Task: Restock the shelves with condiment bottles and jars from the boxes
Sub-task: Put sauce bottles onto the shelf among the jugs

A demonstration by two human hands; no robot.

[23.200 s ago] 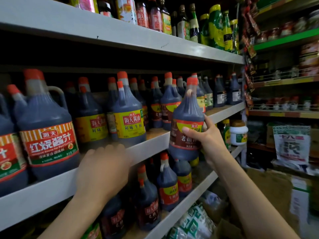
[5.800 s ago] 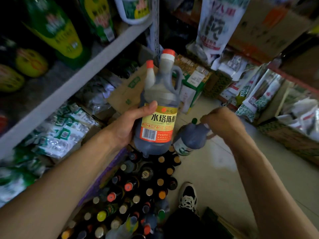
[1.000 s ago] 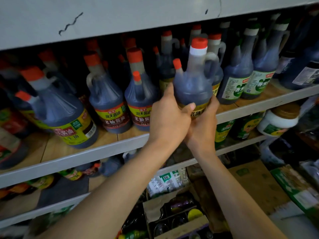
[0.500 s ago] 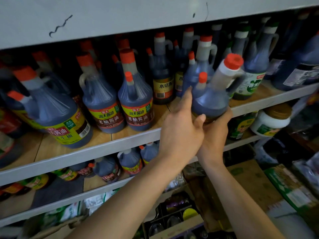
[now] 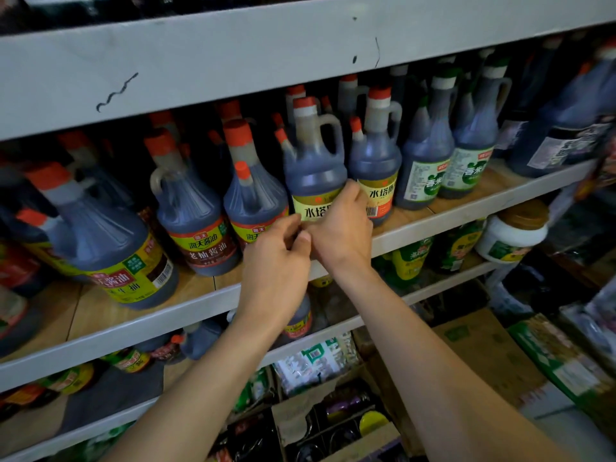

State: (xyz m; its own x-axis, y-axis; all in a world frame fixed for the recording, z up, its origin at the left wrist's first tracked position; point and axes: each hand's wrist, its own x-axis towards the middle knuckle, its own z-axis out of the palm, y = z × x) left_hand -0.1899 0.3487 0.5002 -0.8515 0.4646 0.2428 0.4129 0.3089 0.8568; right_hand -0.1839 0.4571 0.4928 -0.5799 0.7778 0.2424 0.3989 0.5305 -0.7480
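A dark vinegar bottle (image 5: 311,161) with a red cap and yellow label stands upright at the front of the middle shelf (image 5: 133,323). A matching vinegar bottle (image 5: 376,158) stands just to its right. My right hand (image 5: 343,228) holds the first bottle low on its label, fingers curled round its right side between the two bottles. My left hand (image 5: 276,261) hovers just left of and below that bottle, fingers loosely curled and holding nothing. An open cardboard box (image 5: 333,425) of small bottles sits on the floor below.
Soy sauce jugs (image 5: 193,208) crowd the shelf to the left, and green-labelled bottles (image 5: 430,161) stand to the right. The upper shelf's edge (image 5: 233,51) hangs close overhead. A white jar (image 5: 513,233) sits on the lower shelf, with bags and cartons on the floor.
The tilted vinegar bottle held by both hands now stands upright on the shelf beside its twin. My left hand has come off it and drawn back.
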